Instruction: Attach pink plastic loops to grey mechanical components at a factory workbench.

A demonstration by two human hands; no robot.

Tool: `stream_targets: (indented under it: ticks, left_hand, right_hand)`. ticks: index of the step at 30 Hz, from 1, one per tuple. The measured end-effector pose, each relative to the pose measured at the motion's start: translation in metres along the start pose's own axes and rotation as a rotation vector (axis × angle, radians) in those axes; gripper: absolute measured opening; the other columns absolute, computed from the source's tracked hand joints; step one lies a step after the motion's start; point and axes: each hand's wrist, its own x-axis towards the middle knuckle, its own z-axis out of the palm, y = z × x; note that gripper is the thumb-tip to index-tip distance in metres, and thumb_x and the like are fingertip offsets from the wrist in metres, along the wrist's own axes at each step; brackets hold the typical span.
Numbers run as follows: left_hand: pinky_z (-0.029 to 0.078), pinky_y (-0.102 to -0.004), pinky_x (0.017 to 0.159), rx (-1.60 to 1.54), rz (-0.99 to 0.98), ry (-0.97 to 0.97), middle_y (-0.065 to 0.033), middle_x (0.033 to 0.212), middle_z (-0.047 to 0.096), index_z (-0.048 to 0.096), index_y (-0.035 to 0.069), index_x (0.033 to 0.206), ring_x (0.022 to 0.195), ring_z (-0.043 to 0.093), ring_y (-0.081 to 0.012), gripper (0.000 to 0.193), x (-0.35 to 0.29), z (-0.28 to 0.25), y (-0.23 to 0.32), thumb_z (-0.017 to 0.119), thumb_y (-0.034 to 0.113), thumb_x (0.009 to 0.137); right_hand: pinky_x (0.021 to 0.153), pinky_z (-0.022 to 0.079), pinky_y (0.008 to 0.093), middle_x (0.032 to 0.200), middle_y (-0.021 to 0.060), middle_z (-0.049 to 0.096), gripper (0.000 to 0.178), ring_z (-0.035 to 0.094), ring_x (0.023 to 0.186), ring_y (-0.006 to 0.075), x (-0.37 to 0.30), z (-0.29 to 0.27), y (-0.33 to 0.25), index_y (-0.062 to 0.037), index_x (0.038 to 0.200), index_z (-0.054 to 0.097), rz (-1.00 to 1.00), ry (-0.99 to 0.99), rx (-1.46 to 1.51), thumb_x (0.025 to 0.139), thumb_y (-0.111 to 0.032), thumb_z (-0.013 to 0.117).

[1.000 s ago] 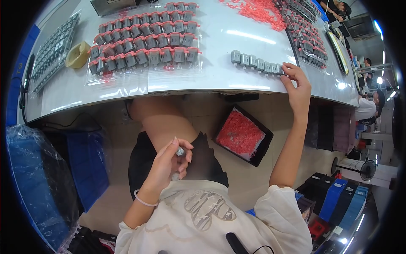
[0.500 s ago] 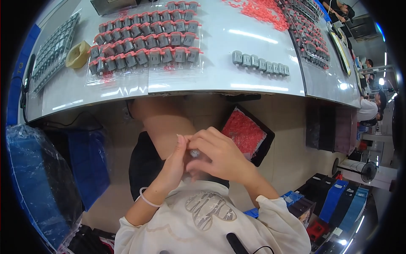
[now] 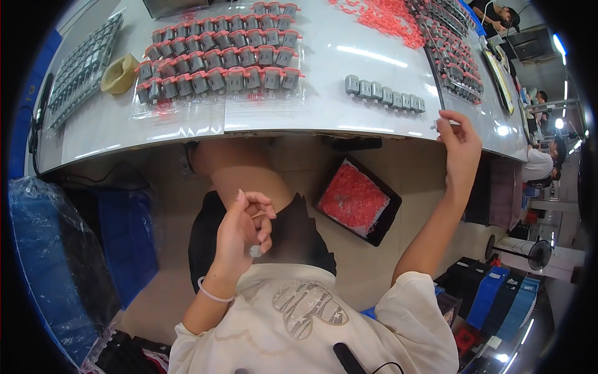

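My left hand (image 3: 244,227) is over my lap, fingers curled round a small grey motor (image 3: 255,251) whose end shows under the fingertips. The rest of it is hidden in the palm. Out to the right, at the table's front edge, my right hand (image 3: 462,140) pinches another small grey object, seemingly a motor (image 3: 438,124), between thumb and fingers; only part of it shows. Left of that hand, several grey motors (image 3: 386,96) stand in a row on the white table (image 3: 349,118).
A clear tray (image 3: 218,106) holds rows of motors with red clips. Beside it are a tape roll (image 3: 119,75) and another motor tray (image 3: 87,71). Loose red clips (image 3: 386,22) lie at the back. Below the table is a black bin (image 3: 391,218) of red pieces.
My hands have parted. The right one has swung up and right to the table edge with a small grey object. My left hand has moved slightly left, still holding a motor.
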Motion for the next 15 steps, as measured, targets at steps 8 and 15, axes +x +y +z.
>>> stream_targets:
  ticks: [8,15]
  left_hand:
    - [0.038,-0.0243,0.041,-0.017,-0.048,-0.073,-0.0063,0.081,0.053,0.051,0.006,0.095,0.052,0.043,-0.0108,0.037,0.001,-0.007,-0.005,0.034,0.039,0.099]
    - [0.038,-0.0242,0.041,-0.002,-0.048,-0.051,-0.0057,0.080,0.053,0.051,0.007,0.095,0.052,0.043,-0.0102,0.036,0.004,-0.011,-0.004,0.035,0.038,0.099]
  right_hand:
    - [0.054,0.042,0.0233,0.074,0.0039,0.062,0.027,0.054,0.059,0.0079,0.044,0.005,0.035,0.0020,0.099,0.063,0.035,-0.059,-0.402,0.081,-0.017,0.070]
    - [0.062,0.043,0.0214,0.089,0.0039,0.063,0.028,0.055,0.070,0.0077,0.041,-0.001,0.038,-0.0004,0.107,0.063,0.130,-0.130,-0.005,0.081,-0.011,0.067]
